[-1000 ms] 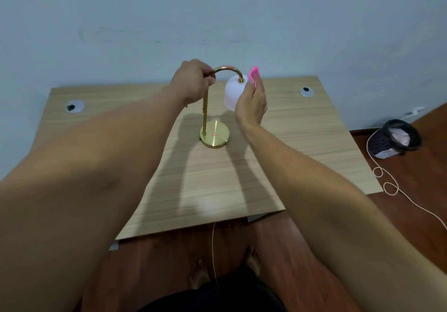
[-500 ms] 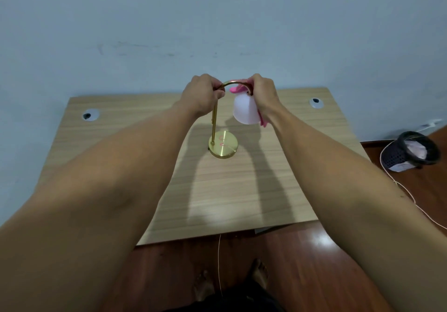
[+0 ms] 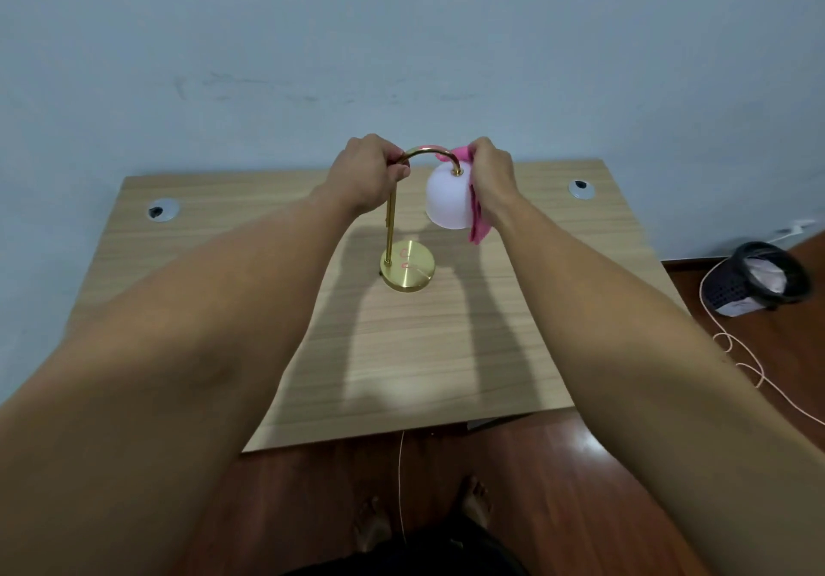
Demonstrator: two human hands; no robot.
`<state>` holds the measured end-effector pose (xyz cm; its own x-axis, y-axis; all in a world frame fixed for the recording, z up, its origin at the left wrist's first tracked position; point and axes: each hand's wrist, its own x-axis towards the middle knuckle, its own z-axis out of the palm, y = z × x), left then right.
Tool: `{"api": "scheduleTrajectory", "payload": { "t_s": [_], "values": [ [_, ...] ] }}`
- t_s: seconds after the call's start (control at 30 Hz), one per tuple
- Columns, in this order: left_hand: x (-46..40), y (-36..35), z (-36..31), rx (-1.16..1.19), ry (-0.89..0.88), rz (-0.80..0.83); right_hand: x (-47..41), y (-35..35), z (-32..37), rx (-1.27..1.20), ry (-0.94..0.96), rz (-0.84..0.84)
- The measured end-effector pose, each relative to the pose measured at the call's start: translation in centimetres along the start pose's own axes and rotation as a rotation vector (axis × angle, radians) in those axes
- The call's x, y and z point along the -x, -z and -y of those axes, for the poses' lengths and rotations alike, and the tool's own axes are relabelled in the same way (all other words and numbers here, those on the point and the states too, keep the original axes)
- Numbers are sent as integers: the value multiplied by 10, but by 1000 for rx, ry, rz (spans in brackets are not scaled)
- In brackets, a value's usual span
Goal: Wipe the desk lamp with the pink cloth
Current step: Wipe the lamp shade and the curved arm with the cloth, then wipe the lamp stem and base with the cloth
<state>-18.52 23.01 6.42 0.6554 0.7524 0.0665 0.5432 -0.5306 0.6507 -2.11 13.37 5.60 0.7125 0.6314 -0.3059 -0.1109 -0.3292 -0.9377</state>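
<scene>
The desk lamp (image 3: 448, 200) has a round brass base, a thin brass stem, a curved brass arm and a white shade that hangs down. It stands at the middle back of the wooden desk (image 3: 402, 352). My left hand (image 3: 368, 173) grips the top of the stem where the arm bends. My right hand (image 3: 491, 178) holds the pink cloth (image 3: 478, 222) against the right end of the arm and the top right of the shade. Part of the cloth hangs down beside the shade; the rest is hidden in my hand.
The desk has a cable hole at the back left (image 3: 163, 210) and one at the back right (image 3: 580, 189), and stands against a pale blue wall. A dark basket (image 3: 763, 278) and a loose cord (image 3: 736, 352) lie on the wooden floor at right. My bare feet (image 3: 475, 497) are below the front edge.
My right hand moved with the cloth from the front of the shade up to its top right, by the arm's end. My left hand kept its grip on the lamp.
</scene>
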Motion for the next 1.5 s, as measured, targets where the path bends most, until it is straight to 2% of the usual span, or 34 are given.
{"api": "scheduleTrajectory", "payload": {
  "t_s": [0.1, 0.2, 0.27, 0.47, 0.57, 0.67, 0.8, 0.87, 1.03, 1.23, 1.27, 1.33, 1.4, 1.5],
  "values": [
    [0, -1, 0, 9, 11, -9, 7, -5, -29, -97, 22, -168],
    [0, 0, -1, 17, 20, -9, 35, -18, -64, 12, 385, -245],
    [0, 0, -2, 19, 24, -9, 51, -29, -86, 159, 614, -284],
    [0, 1, -1, 27, 14, -11, 61, -38, -106, 802, 906, -322],
    [-1, 1, -2, 16, 10, -11, 47, -34, -93, 1186, 984, -276],
    [-1, 2, 0, 3, 0, -8, 37, -33, -81, 1364, 1032, -223],
    [-1, 2, 0, 4, -11, 2, 32, -11, -88, 1484, 1167, -139],
    [0, 2, -1, 7, -6, -2, 33, 7, -93, 1501, 1269, -58],
    [1, 3, -2, 10, 15, 9, 34, 47, -105, 1492, 1382, 137],
    [3, 4, -4, 27, 49, 14, 39, 77, -126, 1232, 1298, 142],
    [4, 5, -5, 36, 61, 16, 42, 79, -126, 1195, 1231, 143],
    [4, 5, -6, 57, 83, 21, 52, 81, -118, 1103, 895, 126],
    [4, 6, -8, 79, 102, 24, 52, 82, -103, 1001, 531, 11],
    [4, 10, -5, 126, 152, 36, 36, 82, -76, 607, 136, -108]
  ]
}}
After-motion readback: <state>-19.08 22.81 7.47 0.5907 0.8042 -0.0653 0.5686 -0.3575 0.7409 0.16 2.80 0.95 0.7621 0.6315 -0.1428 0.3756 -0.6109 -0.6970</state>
